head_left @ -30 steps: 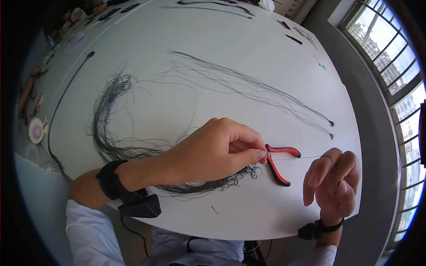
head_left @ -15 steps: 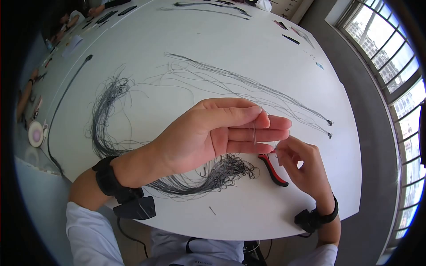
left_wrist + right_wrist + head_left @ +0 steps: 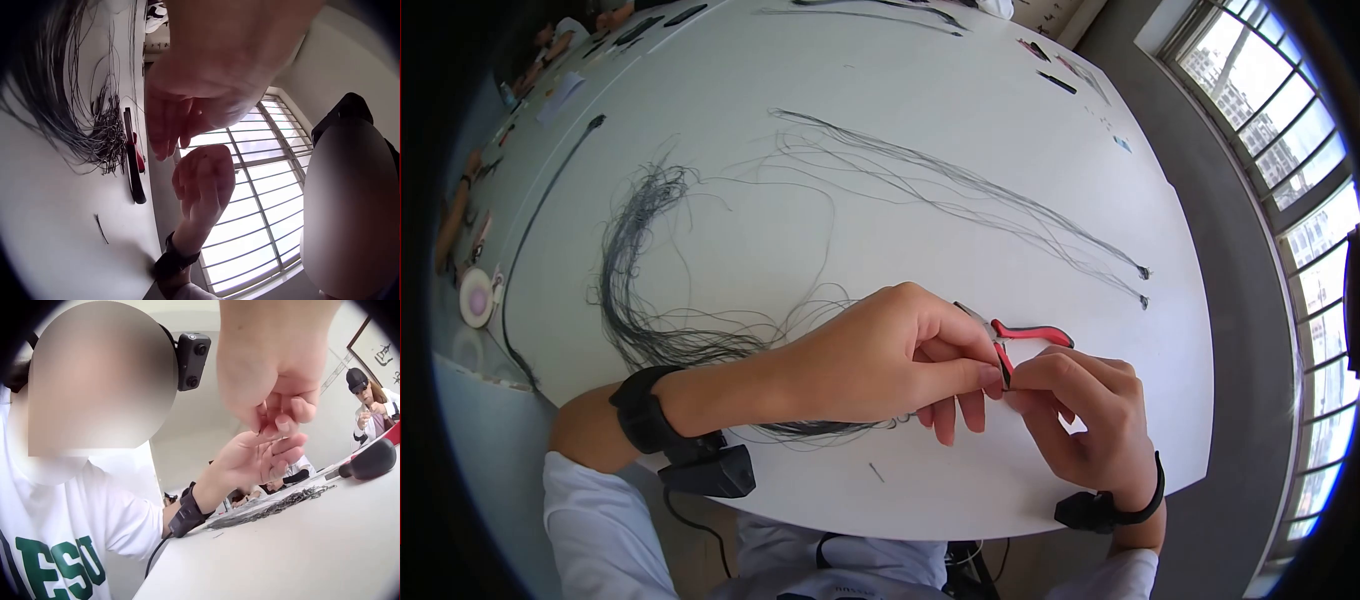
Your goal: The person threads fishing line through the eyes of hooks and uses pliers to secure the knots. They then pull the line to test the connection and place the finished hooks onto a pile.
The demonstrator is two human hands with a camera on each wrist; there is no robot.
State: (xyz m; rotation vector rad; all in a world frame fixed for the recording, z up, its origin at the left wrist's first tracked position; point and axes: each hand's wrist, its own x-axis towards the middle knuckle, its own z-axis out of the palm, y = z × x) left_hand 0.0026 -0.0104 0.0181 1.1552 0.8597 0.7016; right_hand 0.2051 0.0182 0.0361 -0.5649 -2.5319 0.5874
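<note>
Black strands (image 3: 622, 275) form a loose, curved bundle on the white surface (image 3: 780, 510), left of and beneath the left forearm. The left hand (image 3: 915, 355) and the right hand (image 3: 1090, 410) are positioned in front of the person, raised off the surface, with their fingertips together.

Left hand: thumb and index finger closed in a narrow pinch; the other fingers extend below. Right hand: fingers curled, thumb and index finger closed in a narrow pinch. A fine strand (image 3: 258, 432) shows as a small dark tip at the meeting fingertips in the right wrist view; its full run between the hands is too thin to trace.

Pliers (image 3: 1040, 333) with red and black handles lie on the surface just beyond the fingertips, partly covered by them in the head view. The jaws' exact opening cannot be told.

A straighter strand bundle (image 3: 960, 180) lies farther out, extending diagonally to two knotted ends (image 3: 1143, 272) at the right. A short dark piece (image 3: 876, 472) lies near the front edge. A white roll (image 3: 477, 297) is located at the far left.
</note>
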